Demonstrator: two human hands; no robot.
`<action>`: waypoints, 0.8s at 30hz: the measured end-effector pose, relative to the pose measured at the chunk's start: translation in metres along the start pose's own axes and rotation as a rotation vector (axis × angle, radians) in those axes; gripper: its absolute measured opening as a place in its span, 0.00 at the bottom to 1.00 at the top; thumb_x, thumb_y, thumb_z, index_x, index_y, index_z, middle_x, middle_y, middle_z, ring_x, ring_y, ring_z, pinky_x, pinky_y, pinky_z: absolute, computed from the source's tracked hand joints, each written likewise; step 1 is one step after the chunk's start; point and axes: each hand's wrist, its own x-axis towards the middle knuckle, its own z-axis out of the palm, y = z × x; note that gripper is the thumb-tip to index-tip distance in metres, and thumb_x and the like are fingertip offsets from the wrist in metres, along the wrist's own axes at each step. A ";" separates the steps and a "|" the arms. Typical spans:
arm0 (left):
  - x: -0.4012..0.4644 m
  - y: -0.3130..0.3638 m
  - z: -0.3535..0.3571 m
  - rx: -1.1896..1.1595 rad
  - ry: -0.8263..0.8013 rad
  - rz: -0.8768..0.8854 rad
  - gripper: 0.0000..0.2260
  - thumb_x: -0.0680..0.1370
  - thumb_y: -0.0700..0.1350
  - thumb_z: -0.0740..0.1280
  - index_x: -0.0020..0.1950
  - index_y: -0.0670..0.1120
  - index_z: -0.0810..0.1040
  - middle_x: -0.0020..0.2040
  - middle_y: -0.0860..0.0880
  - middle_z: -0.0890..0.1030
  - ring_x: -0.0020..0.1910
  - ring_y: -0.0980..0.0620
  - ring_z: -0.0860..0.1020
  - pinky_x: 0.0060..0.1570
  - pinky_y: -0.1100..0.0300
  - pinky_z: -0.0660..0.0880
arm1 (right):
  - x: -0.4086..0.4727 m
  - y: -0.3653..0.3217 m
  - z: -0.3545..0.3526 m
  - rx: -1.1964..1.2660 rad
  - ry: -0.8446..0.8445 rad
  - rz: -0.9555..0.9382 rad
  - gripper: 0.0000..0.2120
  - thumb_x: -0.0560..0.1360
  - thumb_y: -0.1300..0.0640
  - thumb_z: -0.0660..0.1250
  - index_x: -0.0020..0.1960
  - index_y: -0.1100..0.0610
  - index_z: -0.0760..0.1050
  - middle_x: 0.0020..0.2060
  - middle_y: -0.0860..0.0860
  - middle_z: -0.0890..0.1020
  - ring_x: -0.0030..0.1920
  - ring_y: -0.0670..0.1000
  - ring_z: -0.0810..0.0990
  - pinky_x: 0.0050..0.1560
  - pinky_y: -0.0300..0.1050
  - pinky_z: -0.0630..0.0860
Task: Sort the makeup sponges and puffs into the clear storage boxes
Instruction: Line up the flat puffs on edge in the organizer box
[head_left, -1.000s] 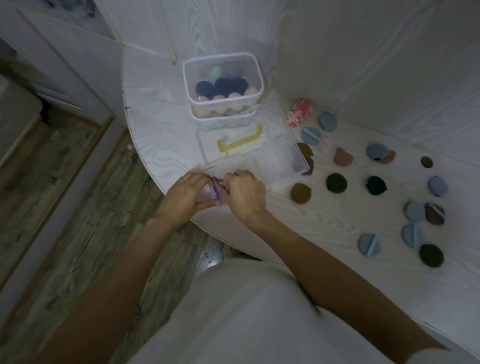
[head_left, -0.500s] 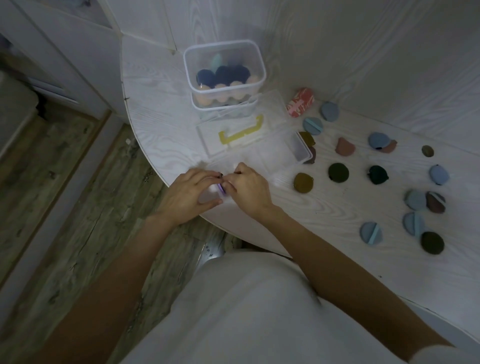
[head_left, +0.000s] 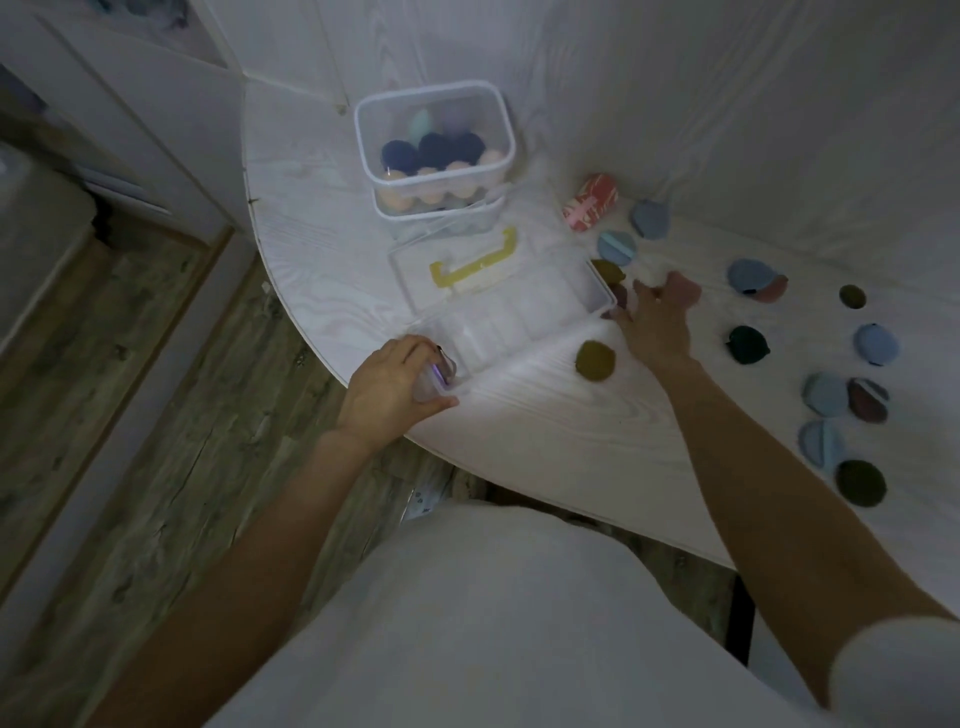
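The puffs (head_left: 595, 362) lie loose on the table (head_left: 545, 415) beside the flat clear box (head_left: 514, 317), my left hand (head_left: 395, 384) pinching its latch, while my right hand (head_left: 657, 317) has left there, fingers spread over them to begin sorting.

Top: you're in a plain white short-sleeved shirt (head_left: 483, 623), soft fabric, no print or logo showing, and it fills the lower middle of the view.
Right sleeve: your white sleeve edge (head_left: 893, 670) is rounded and stops high on the upper arm.
Forearms: both yours are bare, no watch, no bracelet.
Left hand (head_left: 387, 387): bare, no glove.
Right hand (head_left: 657, 325): bare too; there's a faint glint on one finger, too blurred to call a ring.
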 end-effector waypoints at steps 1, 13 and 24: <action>0.000 0.001 0.000 0.018 0.005 -0.002 0.20 0.66 0.55 0.75 0.50 0.46 0.78 0.53 0.49 0.79 0.50 0.48 0.76 0.47 0.62 0.69 | 0.005 0.000 0.002 -0.050 -0.024 -0.022 0.27 0.80 0.46 0.56 0.74 0.59 0.57 0.71 0.64 0.61 0.69 0.62 0.62 0.66 0.54 0.64; 0.001 0.020 0.012 -0.099 -0.011 -0.158 0.18 0.71 0.57 0.71 0.53 0.45 0.76 0.56 0.49 0.77 0.55 0.49 0.73 0.53 0.58 0.71 | -0.048 -0.015 -0.042 0.517 0.421 0.040 0.10 0.74 0.58 0.67 0.52 0.61 0.73 0.47 0.54 0.79 0.46 0.53 0.78 0.45 0.37 0.69; 0.000 0.015 0.006 0.062 -0.033 -0.041 0.22 0.71 0.65 0.60 0.56 0.53 0.78 0.59 0.55 0.78 0.55 0.50 0.75 0.53 0.56 0.70 | -0.107 -0.108 0.009 0.444 0.068 -0.418 0.05 0.73 0.59 0.69 0.47 0.59 0.77 0.41 0.52 0.83 0.41 0.50 0.80 0.43 0.49 0.79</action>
